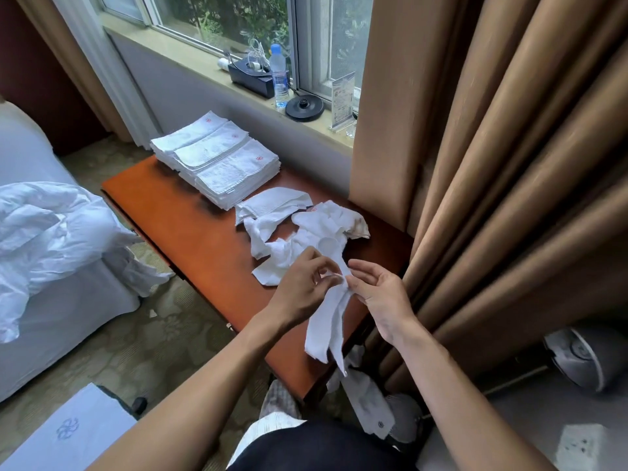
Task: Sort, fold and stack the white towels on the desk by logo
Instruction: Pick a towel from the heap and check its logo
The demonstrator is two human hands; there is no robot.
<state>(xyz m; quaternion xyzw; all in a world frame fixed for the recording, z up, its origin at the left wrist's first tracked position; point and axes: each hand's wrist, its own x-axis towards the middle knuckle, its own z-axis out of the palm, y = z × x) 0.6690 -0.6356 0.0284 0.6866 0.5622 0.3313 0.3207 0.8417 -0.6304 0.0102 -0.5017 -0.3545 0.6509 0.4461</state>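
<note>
The held towel (328,321) is a white cloth, unfolded and crumpled, hanging lengthwise above the near end of the bench (190,229); its lower edge drops past the bench's front edge. The left hand (302,287) takes the towel's upper portion in a grip of thumb against fingertips, the fingers curled around the cloth. The right hand (382,294) meets the same upper edge from the other side, palm turned toward the camera, with the thumb and first finger pinching the cloth and the other fingers loosely spread. Just behind the hands, a loose pile of towels (299,229) lies unfolded on the bench; one piece shows a small red logo near its far edge. Farther along the bench, toward the window, stand the folded towel stacks (217,161), set side by side and touching, each top towel marked with a red logo. More white cloths (368,399) lie on the floor beside the bench's near corner. A water bottle (279,76), a black box (253,79) and a round black kettle base (304,108) rest on the window sill beyond the bench. Brown curtains (509,164) hang to the right, and a bed (51,253) with rumpled white linen lies to the left.
</note>
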